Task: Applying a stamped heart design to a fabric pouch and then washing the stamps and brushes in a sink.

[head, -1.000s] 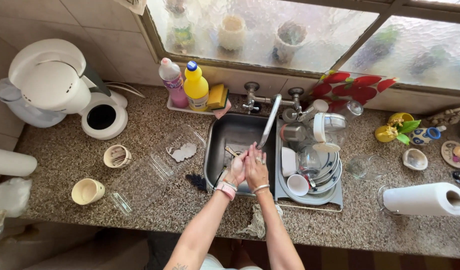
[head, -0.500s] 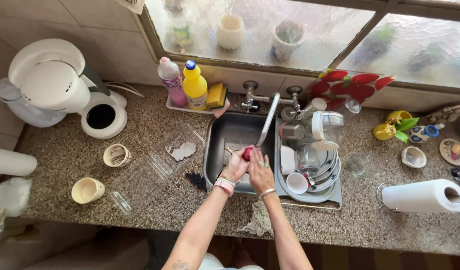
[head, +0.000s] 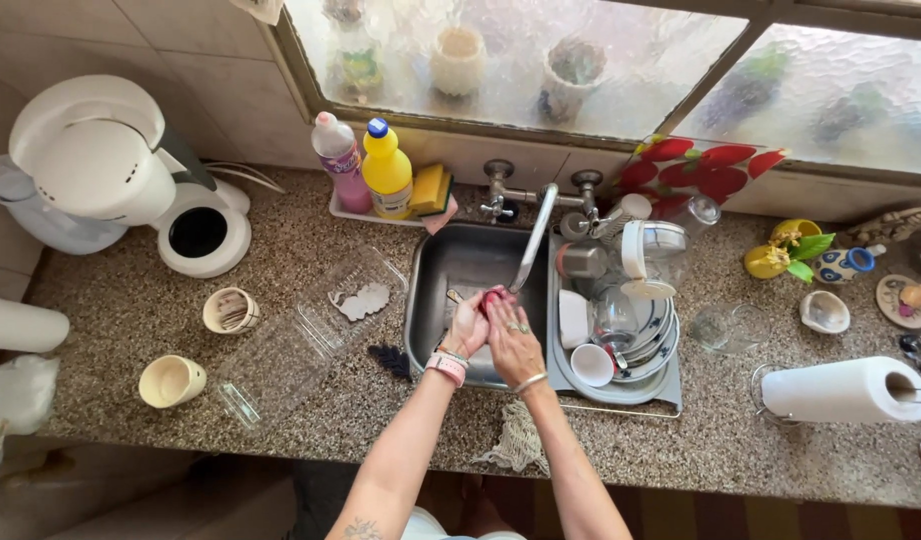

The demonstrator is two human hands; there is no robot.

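The speckled counter [head: 131, 330] leaves bare room left of the sink [head: 436, 290]. Over the basin, left hand [head: 468, 325] and right hand [head: 514, 340] close together around a small red thing [head: 493, 298], perhaps a sponge, beneath the tap [head: 533, 240].

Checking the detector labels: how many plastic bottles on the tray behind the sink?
2: a pink bottle at the tray's left end and a yellow bottle beside it, next to the sponge. None looks hidden.

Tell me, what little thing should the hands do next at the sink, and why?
Probably keep the small red thing right under the tap and rub it. Both the left hand and right hand cup it over the metal sink, just beneath the spout's tip, so a rinse seems likeliest. I cannot tell whether water is running.
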